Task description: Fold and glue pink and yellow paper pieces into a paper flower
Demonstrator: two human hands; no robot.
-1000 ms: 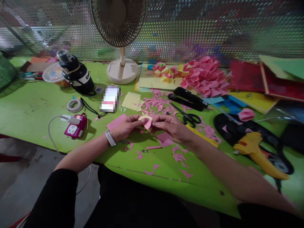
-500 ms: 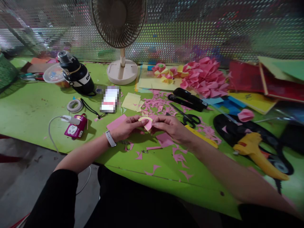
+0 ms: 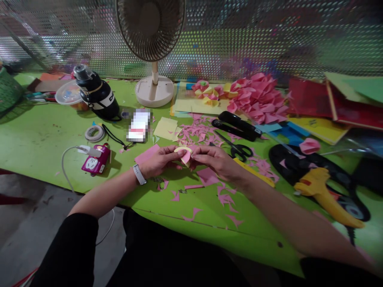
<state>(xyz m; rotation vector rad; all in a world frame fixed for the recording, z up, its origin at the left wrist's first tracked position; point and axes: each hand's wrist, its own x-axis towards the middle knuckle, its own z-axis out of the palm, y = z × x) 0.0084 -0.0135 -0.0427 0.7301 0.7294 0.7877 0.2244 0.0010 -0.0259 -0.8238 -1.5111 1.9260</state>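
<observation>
Between my two hands is a small folded piece of pink and yellow paper (image 3: 186, 156), its yellow edge curved at the top and its lower end narrowing. My left hand (image 3: 163, 160) pinches it from the left, thumb lying across the front. At its right edge, the thumb and fingertips of my right hand (image 3: 211, 158) are closed on it. Just below the right hand lies a pink paper square (image 3: 207, 176), and pink offcuts (image 3: 196, 131) are strewn beyond the fingers. Black scissors (image 3: 239, 150) rest right of my right hand.
A black stapler (image 3: 239, 125) and a heap of pink folded paper (image 3: 260, 97) lie farther back. Yellow squares (image 3: 166, 128) sit beside a phone (image 3: 138, 125). At right is a yellow glue gun (image 3: 326, 193); at left, a black bottle (image 3: 98, 93). A fan (image 3: 154, 91) stands behind.
Both hands stay almost still around the folded paper; its angle shifts only very slightly. Nothing else on the table has visibly moved.
</observation>
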